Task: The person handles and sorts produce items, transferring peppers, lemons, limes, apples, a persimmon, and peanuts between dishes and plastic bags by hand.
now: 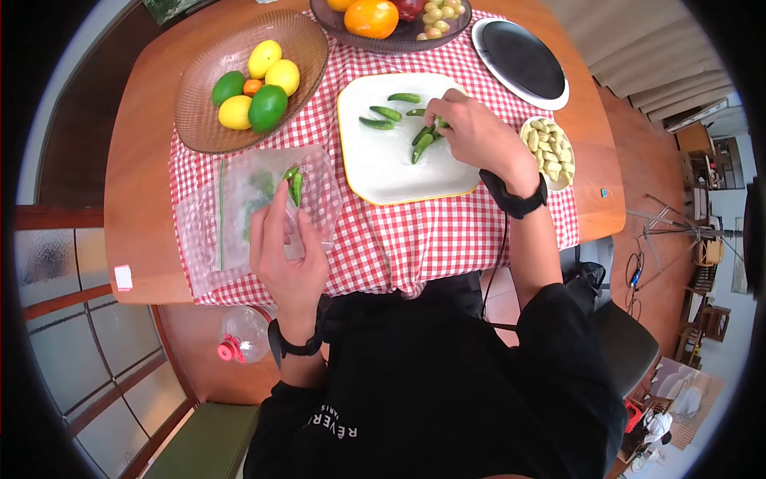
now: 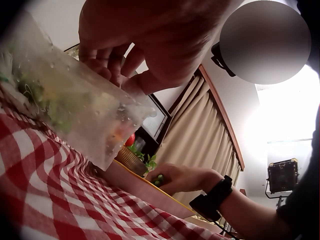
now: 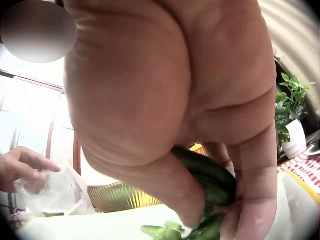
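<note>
Grip right (image 1: 481,137): narrow, pinching green vegetables (image 3: 210,177) | grip left (image 1: 289,259): holding plastic bag (image 1: 242,199)

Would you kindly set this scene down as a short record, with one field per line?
Left hand: holds the clear plastic bag
Right hand: pinches a green vegetable over the tray
Tray: white, yellow-rimmed, with loose green vegetables on it
Fruit bowl beside the tray: lemons and limes
Tablecloth: red and white checks
Table: wooden
</note>
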Tool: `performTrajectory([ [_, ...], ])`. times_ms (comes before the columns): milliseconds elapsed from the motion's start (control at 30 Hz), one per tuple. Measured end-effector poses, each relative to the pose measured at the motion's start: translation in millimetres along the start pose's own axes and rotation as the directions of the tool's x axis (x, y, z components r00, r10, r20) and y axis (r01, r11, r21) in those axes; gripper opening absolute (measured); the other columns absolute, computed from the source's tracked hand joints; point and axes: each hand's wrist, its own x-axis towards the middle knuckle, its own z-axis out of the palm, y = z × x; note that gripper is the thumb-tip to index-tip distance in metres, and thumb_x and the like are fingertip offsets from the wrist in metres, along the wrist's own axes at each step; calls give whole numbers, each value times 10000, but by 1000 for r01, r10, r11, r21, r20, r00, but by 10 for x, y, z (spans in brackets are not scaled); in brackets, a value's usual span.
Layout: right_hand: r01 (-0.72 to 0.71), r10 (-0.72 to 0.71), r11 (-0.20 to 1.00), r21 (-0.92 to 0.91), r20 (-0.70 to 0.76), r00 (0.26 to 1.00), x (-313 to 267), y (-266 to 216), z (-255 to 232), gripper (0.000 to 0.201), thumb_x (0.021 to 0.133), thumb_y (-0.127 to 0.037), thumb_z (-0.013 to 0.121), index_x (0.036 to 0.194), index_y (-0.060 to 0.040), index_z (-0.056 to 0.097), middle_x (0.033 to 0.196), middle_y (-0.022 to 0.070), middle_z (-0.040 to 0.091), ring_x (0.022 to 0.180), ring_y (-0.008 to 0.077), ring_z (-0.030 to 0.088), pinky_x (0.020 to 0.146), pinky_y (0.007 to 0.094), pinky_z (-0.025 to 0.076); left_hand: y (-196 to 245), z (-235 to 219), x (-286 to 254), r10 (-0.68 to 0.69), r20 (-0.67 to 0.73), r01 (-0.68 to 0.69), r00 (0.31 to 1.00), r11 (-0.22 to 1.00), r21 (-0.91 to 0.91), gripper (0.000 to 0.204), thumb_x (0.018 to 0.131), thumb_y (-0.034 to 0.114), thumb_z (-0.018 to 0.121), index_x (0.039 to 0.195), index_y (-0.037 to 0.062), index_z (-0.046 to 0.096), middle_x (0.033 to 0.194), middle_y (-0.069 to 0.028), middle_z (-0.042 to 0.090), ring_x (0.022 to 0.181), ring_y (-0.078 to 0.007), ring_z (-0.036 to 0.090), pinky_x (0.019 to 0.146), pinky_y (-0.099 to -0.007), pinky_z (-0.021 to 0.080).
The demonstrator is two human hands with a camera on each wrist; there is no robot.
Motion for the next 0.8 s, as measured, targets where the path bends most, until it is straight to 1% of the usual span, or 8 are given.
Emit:
performTrajectory([
  [200, 40, -32, 999, 31, -227, 973, -135, -154, -159, 175, 885, 36, 667, 1054, 1, 700, 967, 226, 672, 841, 421, 704, 754, 471, 572, 10, 15, -21, -6, 6, 6, 1000, 1000, 4, 472, 878, -84, 679, 1342, 2, 692, 922, -79, 600, 707, -169, 532, 641, -314, 455],
  [433, -97, 89, 993, -67, -104, 991, -177, -355, -47, 163, 925, -9, 684, 1081, -20, 639, 979, 218, 658, 861, 433, 695, 748, 487, 549, 1, 54, 5, -4, -47, 5, 999, 1000, 2, 480, 871, -81, 685, 1345, -7, 689, 911, -78, 601, 701, -165, 515, 646, -312, 455],
  [500, -26, 41, 998, 56, -281, 959, -223, -532, -173, 158, 934, -12, 679, 1083, -19, 627, 1013, 214, 663, 862, 435, 701, 725, 488, 562, 42, 31, -5, -11, -48, 11, 999, 1000, 6, 483, 865, -85, 684, 1342, -9, 688, 915, -82, 605, 712, -171, 531, 654, -315, 464],
  [567, 18, -6, 999, 35, -306, 952, -167, -560, -127, 193, 896, 40, 659, 1079, -8, 625, 1018, 217, 660, 849, 428, 706, 727, 485, 567, 36, 49, -7, -10, -35, 10, 999, 1000, 5, 487, 863, -83, 684, 1344, -9, 687, 924, -87, 609, 721, -180, 540, 659, -319, 470],
  [633, 32, -33, 999, -17, -73, 997, -86, -656, 72, 264, 834, 97, 632, 1081, 6, 622, 1031, 217, 661, 845, 425, 709, 725, 486, 569, 64, 99, 20, -20, -46, 18, 999, 999, -44, 458, 883, -78, 677, 1334, -5, 695, 804, -45, 500, 699, -151, 484, 660, -299, 428],
  [667, 151, -145, 988, 42, -121, 982, -80, -815, 70, 346, 780, 123, 620, 1111, 21, 623, 1055, 218, 663, 837, 430, 711, 739, 488, 573, 48, 122, 21, -5, -67, 2, 998, 999, -39, 458, 880, -83, 677, 1332, -8, 693, 801, -47, 502, 697, -153, 482, 654, -303, 425],
  [767, 220, -253, 936, 274, 91, 963, 89, -1176, 136, 438, 800, 119, 637, 1227, 33, 602, 1119, 236, 662, 992, 460, 693, 831, 496, 575, 36, 107, 27, -2, -46, 2, 999, 1000, -3, 499, 849, -96, 676, 1340, -5, 690, 920, -89, 601, 716, -186, 537, 643, -329, 463],
  [800, 218, -250, 936, 278, 86, 964, 158, -1237, 247, 438, 800, 119, 637, 1227, 33, 602, 1119, 236, 662, 992, 460, 693, 831, 496, 575, 33, 113, 27, 2, -41, -2, 999, 1000, -1, 499, 849, -96, 676, 1340, -5, 690, 920, -89, 601, 716, -186, 537, 643, -329, 463],
])
